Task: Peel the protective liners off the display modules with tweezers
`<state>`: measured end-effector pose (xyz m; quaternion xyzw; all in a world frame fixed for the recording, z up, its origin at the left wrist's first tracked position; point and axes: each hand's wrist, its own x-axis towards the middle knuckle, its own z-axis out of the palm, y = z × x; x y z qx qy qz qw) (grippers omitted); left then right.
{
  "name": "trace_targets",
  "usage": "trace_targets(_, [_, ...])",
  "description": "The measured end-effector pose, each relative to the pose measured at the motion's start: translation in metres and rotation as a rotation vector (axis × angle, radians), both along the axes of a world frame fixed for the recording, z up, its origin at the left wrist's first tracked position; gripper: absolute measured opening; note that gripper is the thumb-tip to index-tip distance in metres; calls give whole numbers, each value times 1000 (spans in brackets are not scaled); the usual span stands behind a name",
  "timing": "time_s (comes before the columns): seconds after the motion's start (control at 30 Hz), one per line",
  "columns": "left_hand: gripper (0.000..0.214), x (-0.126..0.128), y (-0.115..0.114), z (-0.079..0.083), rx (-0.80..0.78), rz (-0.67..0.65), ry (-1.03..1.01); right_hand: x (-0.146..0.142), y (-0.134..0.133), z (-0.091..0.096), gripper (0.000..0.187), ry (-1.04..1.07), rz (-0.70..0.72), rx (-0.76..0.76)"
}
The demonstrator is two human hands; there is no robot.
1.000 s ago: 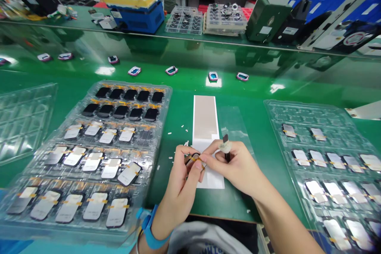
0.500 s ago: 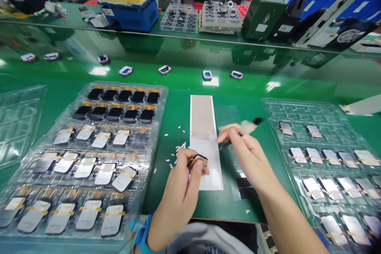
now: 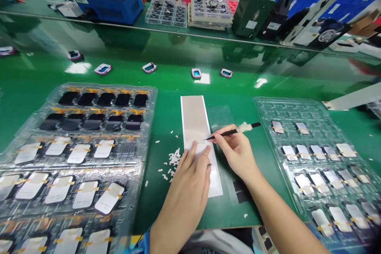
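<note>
My hands are apart: left hand (image 3: 189, 190) flat on the white strip (image 3: 193, 119), right hand (image 3: 236, 152) pinching a black pick (image 3: 229, 132); display modules (image 3: 104, 151) sit in the clear left tray (image 3: 150, 105) and clear right tray (image 3: 282, 111).

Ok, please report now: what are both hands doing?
Right hand: tweezers held, tip over strip. Left hand: fingers on strip. White scraps alongside.

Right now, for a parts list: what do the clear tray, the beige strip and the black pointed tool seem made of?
The clear tray looks like thin moulded plastic: see-through, glossy, with formed pockets. The beige strip looks like film or paper on a white backing: dull and flat. The black pointed tool looks like coated metal or plastic: dark, slim, slightly shiny.
</note>
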<state>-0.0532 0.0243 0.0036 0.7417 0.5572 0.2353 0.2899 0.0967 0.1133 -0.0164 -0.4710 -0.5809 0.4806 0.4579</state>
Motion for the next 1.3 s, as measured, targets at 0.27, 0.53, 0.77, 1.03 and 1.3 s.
trace_targets(0.27, [29, 0, -1, 1, 1, 4, -17, 1, 2, 3, 31, 70, 1, -48])
trace_targets(0.53, [27, 2, -2, -4, -20, 32, -45, -3, 1, 3, 29, 183, -34, -89])
trace_targets(0.77, [8, -2, -1, 3, -14, 366, -444, 5, -7, 36, 19, 427, -144, -10])
trace_targets(1.03, [33, 9, 1, 20, -263, 360, -1130, -9, -53, 60, 7, 445, -151, 220])
trace_targets(1.3, [28, 14, -1, 12, -168, 325, -1115, -17, -62, 50, 12, 499, -153, 190])
